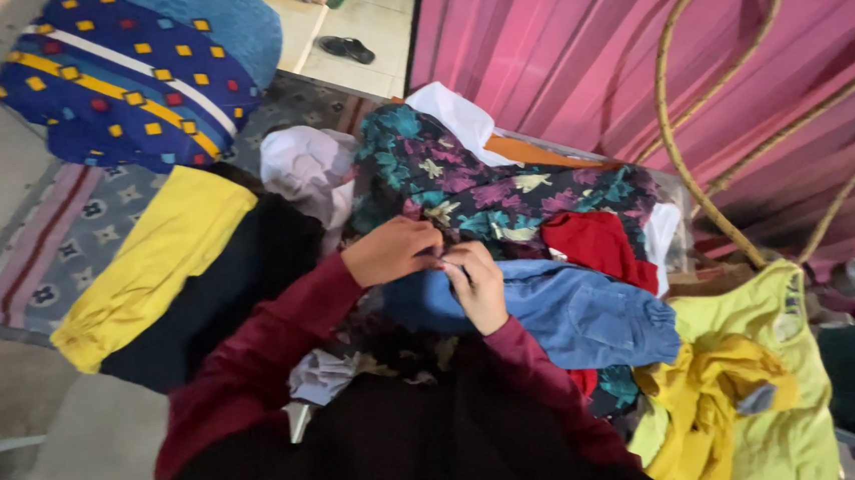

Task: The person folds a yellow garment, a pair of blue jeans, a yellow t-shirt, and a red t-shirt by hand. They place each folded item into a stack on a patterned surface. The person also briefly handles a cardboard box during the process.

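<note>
Both my hands meet at the middle of the view over a heap of clothes. My left hand (393, 249) is closed, pinching the edge of a blue denim garment (573, 310). My right hand (478, 285) grips the same blue garment just beside it, fingers curled on the cloth. Both arms wear dark red sleeves. Behind the hands lies a dark floral cloth (464, 182) with teal and purple flowers, and a red garment (596, 243) rests to the right on top of it.
A yellow and black garment (164, 273) lies at the left, a white one (307, 168) behind it. Yellow clothes (749, 388) pile at the right. A blue patterned pillow (126, 81) lies on a mat at the far left. Pink curtain (575, 49) and rope loops (681, 132) hang at the right.
</note>
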